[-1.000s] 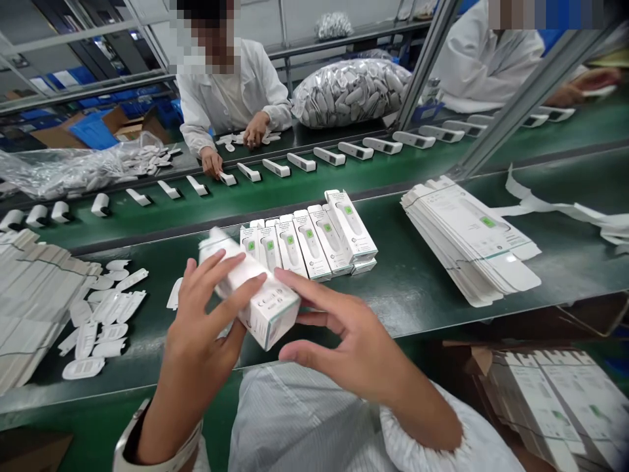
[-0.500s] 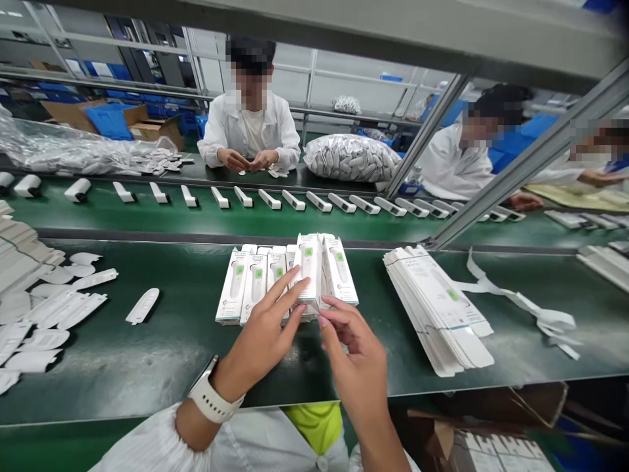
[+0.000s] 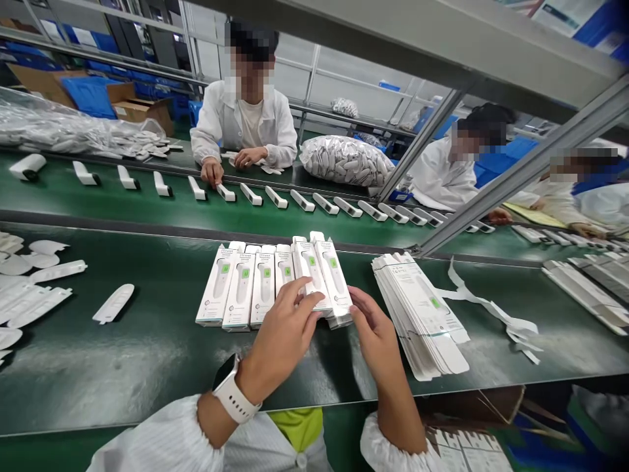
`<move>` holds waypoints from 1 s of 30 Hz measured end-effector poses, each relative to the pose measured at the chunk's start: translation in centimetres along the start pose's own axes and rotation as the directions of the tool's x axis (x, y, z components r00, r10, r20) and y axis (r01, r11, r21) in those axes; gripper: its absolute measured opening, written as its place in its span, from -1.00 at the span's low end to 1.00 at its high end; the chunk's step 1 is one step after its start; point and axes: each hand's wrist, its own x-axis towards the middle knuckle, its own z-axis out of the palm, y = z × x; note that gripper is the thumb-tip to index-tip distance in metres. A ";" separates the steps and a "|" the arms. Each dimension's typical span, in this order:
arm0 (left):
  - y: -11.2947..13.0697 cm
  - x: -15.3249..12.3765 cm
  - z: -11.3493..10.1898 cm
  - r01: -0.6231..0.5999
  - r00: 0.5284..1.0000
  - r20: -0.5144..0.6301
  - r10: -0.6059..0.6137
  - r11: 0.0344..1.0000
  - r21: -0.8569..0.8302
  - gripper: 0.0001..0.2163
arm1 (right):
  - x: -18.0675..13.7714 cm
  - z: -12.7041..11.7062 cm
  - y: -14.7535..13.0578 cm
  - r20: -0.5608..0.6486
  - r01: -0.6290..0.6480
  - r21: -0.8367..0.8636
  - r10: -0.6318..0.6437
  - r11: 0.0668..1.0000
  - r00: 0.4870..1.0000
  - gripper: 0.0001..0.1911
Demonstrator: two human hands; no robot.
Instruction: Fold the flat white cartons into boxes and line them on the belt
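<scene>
Several white thermometer boxes (image 3: pixel 246 288) lie side by side in a row on the dark green table (image 3: pixel 147 354). My left hand (image 3: pixel 282 337), with a white watch at the wrist, rests its spread fingertips on the near end of a box in the right part of the row (image 3: pixel 309 275). My right hand (image 3: pixel 376 334) touches the right end of the row by the last box (image 3: pixel 334 275), fingers loosely curled. Neither hand grips a box.
A stack of flat unfolded cartons (image 3: pixel 417 308) lies right of the row, with paper strips (image 3: pixel 491 314) beyond. White plastic trays (image 3: pixel 34 288) lie at the left. Thermometers (image 3: pixel 275 196) ride the green belt (image 3: pixel 98 203). People in white coats (image 3: pixel 243 124) work opposite; a filled bag (image 3: pixel 346 160) sits there.
The box I held in both hands a second ago now lies in the row. Both hands have come down onto the row's right end.
</scene>
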 end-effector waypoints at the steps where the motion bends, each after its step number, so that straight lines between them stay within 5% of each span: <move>1: 0.1 0.0 0.1 -0.006 1.000 0.005 0.006 1.000 -0.001 -0.75 | 0.0 -0.5 -0.2 0.004 -0.007 -0.001 0.007 1.000 1.000 -0.49; 10: -1.0 -0.9 0.6 -0.018 1.000 0.020 0.018 1.000 0.004 -0.68 | -0.2 -1.1 0.4 0.051 -0.067 -0.011 0.068 0.998 0.996 -0.28; 13: -1.4 -1.0 0.8 -0.003 0.999 0.037 0.002 1.000 0.021 -0.63 | 0.0 0.0 0.4 0.117 -0.056 0.036 0.051 0.998 0.992 -0.30; 22: -1.4 -0.7 0.5 0.020 0.999 0.041 -0.021 0.999 0.025 -0.68 | -0.2 0.6 0.1 0.037 0.023 -0.078 -0.020 0.997 0.999 -0.39; 26: -1.2 -1.2 -0.3 0.017 1.000 0.021 -0.018 1.000 0.017 -0.69 | -0.2 -3.7 -0.7 -0.007 0.049 -0.258 -0.053 0.965 0.999 -0.48; 30: -0.9 -2.4 -2.6 0.036 0.999 -0.015 -0.036 0.999 0.001 -0.71 | 3.0 -11.9 -1.0 -0.332 -0.117 -0.492 -0.061 0.863 0.941 -0.32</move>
